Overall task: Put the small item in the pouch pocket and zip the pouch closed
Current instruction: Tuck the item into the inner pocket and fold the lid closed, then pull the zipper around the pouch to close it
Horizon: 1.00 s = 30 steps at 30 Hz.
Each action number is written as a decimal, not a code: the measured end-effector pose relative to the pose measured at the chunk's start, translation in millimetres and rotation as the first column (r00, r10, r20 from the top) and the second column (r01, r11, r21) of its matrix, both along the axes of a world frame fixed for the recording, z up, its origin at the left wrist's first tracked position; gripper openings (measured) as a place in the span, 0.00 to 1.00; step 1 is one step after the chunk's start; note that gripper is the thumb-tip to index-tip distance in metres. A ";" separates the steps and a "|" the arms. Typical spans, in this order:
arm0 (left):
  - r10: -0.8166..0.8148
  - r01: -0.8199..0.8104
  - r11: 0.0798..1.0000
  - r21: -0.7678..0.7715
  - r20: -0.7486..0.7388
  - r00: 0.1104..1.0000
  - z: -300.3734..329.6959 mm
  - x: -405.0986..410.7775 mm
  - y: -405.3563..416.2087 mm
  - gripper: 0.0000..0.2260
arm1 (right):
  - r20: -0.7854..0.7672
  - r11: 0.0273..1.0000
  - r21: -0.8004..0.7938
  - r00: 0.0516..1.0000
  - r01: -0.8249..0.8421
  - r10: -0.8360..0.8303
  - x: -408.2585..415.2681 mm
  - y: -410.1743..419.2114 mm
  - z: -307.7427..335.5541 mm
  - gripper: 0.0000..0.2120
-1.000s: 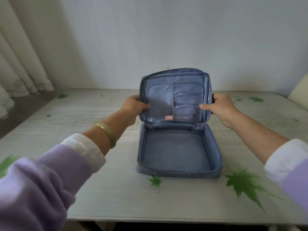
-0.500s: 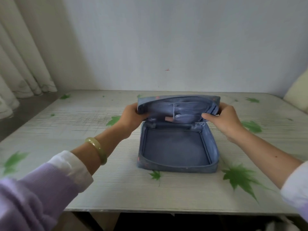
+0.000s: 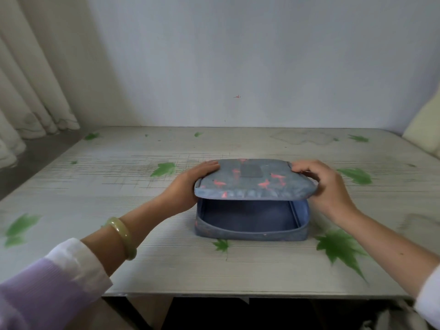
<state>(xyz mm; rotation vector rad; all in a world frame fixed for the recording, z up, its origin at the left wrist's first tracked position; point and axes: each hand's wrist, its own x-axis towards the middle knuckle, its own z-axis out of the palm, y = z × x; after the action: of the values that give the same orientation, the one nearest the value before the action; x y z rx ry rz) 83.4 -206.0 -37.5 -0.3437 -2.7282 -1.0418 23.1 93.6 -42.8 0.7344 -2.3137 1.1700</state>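
Note:
A blue-grey fabric pouch with pink flamingo print sits at the table's middle. Its lid is folded down almost flat over the base, with a gap still showing the blue lining at the front. My left hand grips the lid's left edge and my right hand grips its right edge. The small pink item and the inner pockets are hidden under the lid. The zipper is undone along the front.
The pale table carries printed green leaves and ends close to me at its front edge. A wall stands behind it, curtains hang at the left, and a cream cushion sits at the far right.
The lid stood upright with its pockets facing me; both hands have swung it forward and down over the base, so the flamingo outside now faces up.

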 end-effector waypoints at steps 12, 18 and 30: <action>-0.151 0.172 0.972 -0.158 0.138 0.979 1.2 5.1 -16.8 0.32 | -0.169 0.976 0.220 0.985 0.001 0.037 15.7 16.8 -5.3 0.22; -0.079 0.078 0.997 0.011 0.205 0.976 18.7 4.6 -20.1 0.37 | -0.196 0.982 0.124 0.974 0.141 -0.116 4.6 22.2 -5.7 0.16; -0.120 0.139 0.977 -0.163 0.120 0.986 53.2 -91.1 112.3 0.11 | 0.659 0.983 -0.176 0.748 0.058 0.074 -53.4 10.4 3.3 0.16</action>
<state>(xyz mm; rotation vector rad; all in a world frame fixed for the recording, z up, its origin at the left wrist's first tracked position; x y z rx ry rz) -7.7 -93.7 15.7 -0.5129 -2.9370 -0.8816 -30.3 104.0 -39.5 0.2626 -2.6839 1.8625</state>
